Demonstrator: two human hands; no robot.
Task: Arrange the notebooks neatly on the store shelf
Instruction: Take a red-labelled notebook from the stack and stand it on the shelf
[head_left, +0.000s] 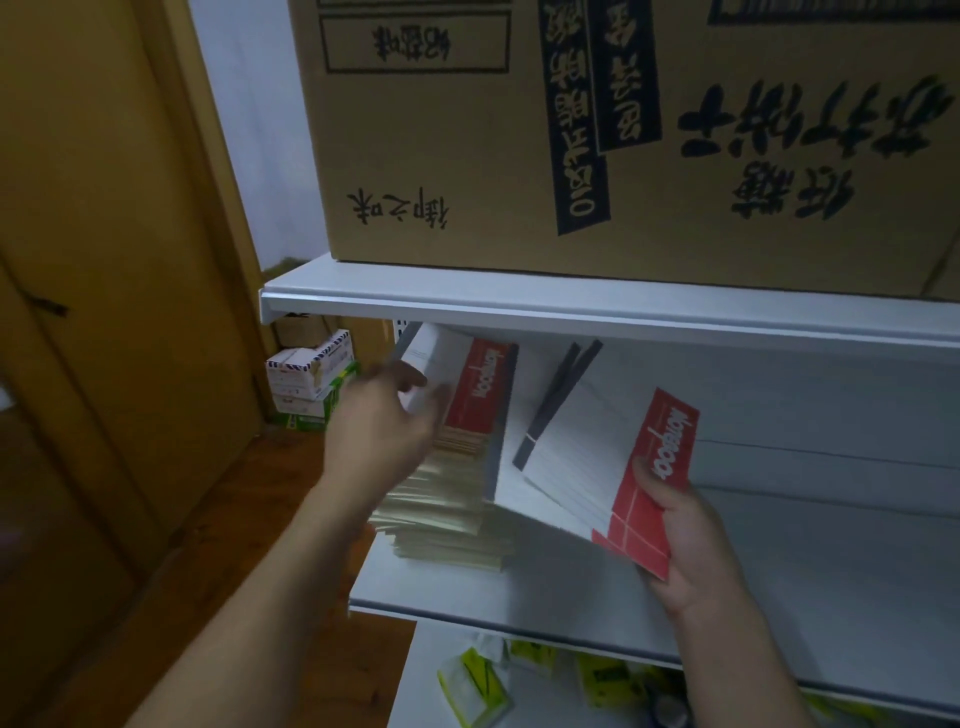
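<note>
**Two hands at the notebook shelf**

The left hand (384, 421) reaches to the stack of notebooks (447, 514) at the left end of the white shelf (519, 587). It holds the top notebook (470, 384) by its left edge, thumb on the white cover. The hand is blurred, so the finer grip is unclear. That notebook is tipped up off the pile, with its red band and dark spine to the right.

The right hand (680, 540) grips a small bundle of notebooks (592, 457) by the red-banded end, thumb on top, tilted above the shelf just right of the stack.

A large cardboard box (623, 130) sits on the upper shelf (519, 306). Yellow packets (472, 686) lie on the level below. A brown door (104, 260) stands at the left, with small cartons (306, 374) on the floor beyond.
</note>
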